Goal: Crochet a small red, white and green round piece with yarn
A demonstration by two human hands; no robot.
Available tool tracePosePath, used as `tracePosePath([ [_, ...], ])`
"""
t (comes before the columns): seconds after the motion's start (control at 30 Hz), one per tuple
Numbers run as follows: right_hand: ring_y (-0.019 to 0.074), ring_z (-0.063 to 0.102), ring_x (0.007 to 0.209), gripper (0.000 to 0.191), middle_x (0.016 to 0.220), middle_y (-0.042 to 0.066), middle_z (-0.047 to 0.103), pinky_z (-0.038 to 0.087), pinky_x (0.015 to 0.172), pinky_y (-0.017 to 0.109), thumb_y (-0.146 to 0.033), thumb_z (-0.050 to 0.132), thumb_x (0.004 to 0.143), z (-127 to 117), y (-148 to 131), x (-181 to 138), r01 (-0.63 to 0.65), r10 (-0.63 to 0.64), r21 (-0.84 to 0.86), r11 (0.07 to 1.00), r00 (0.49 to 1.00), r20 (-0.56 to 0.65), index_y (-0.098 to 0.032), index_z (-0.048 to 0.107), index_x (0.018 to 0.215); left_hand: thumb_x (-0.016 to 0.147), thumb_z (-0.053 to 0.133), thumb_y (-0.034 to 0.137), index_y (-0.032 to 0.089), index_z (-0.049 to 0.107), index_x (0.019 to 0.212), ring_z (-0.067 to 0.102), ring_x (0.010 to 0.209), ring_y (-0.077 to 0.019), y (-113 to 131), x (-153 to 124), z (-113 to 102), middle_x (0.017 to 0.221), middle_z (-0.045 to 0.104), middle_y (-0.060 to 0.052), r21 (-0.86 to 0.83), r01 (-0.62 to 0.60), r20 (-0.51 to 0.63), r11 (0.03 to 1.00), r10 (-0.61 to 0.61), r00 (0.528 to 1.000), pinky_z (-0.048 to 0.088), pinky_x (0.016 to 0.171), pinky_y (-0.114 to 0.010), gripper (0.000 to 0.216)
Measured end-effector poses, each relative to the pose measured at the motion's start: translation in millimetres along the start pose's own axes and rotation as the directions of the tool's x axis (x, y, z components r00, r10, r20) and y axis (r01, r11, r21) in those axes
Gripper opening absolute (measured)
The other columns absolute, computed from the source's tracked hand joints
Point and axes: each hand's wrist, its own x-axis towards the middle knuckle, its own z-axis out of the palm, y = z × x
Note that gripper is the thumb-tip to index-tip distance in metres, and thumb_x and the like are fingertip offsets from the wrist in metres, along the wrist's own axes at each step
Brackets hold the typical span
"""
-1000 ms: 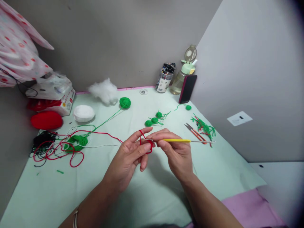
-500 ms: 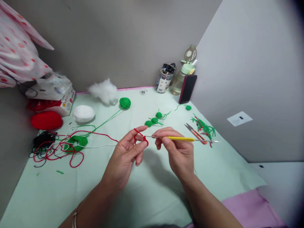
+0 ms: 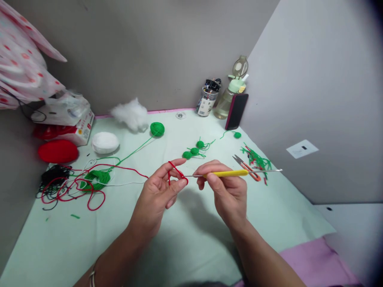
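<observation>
My left hand (image 3: 160, 193) pinches a small loop of red yarn (image 3: 176, 174) between thumb and fingers, with the strand wound over the raised index finger. The red strand trails left to a loose tangle (image 3: 74, 191) on the pale green table cover (image 3: 185, 247). My right hand (image 3: 226, 189) grips a crochet hook with a yellow handle (image 3: 227, 173); its metal tip points left into the red loop. The two hands are a few centimetres apart above the table's middle.
Small green crocheted balls (image 3: 194, 150) and orange-handled snips (image 3: 247, 167) lie beyond the hands, green yarn scraps (image 3: 257, 159) to the right. A green yarn ball (image 3: 157, 128), white stuffing (image 3: 130, 113), white and red yarn balls (image 3: 105, 142) sit at back left; a jar, bottle (image 3: 230, 97) and phone at back.
My right hand has drawn the hook to the right, away from my left hand, which has shifted slightly left. The red loop now hangs between the fingertips and the hook tip.
</observation>
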Motion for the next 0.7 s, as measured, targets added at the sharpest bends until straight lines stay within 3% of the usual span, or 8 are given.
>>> tracePosePath([
  [0.13, 0.0172, 0.063, 0.075, 0.019, 0.093, 0.004, 0.072, 0.052, 0.061, 0.031, -0.027, 0.062, 0.105, 0.4, -0.2, 0.8, 0.008, -0.008, -0.015, 1.0, 1.0, -0.007, -0.028, 0.081, 0.105, 0.083, 0.086, 0.02, 0.028, 0.079, 0.123, 0.033, 0.049, -0.0021, -0.3, -1.0, -0.8, 0.084, 0.058, 0.004, 0.001, -0.012, 0.007, 1.0, 0.012, 1.0, 0.025, 0.044, -0.02, 0.042],
  [0.4, 0.0166, 0.062, 0.075, 0.019, 0.092, 0.005, 0.071, 0.052, 0.063, 0.032, -0.023, 0.061, 0.105, -0.3, -0.9, 0.2, 0.035, -0.035, -0.033, 0.999, 0.999, 0.003, -0.025, 0.08, 0.105, 0.084, 0.082, 0.012, 0.032, 0.078, 0.126, 0.036, 0.051, -0.0027, -1.7, -1.3, -2.1, 0.089, 0.063, 0.003, 0.035, -0.048, 0.025, 0.998, 0.047, 0.999, 0.025, 0.044, -0.02, 0.046],
  [0.7, 0.0175, 0.064, 0.075, 0.017, 0.092, 0.006, 0.072, 0.054, 0.062, 0.033, -0.027, 0.062, 0.104, 0.6, -2.1, 0.0, 0.009, -0.008, -0.048, 0.999, 1.0, 0.016, -0.024, 0.079, 0.102, 0.084, 0.085, 0.018, 0.038, 0.065, 0.146, 0.038, 0.057, -0.0075, -1.0, -2.5, -3.6, 0.084, 0.065, 0.004, 0.073, -0.05, 0.012, 0.996, 0.049, 0.999, 0.026, 0.046, -0.021, 0.068],
])
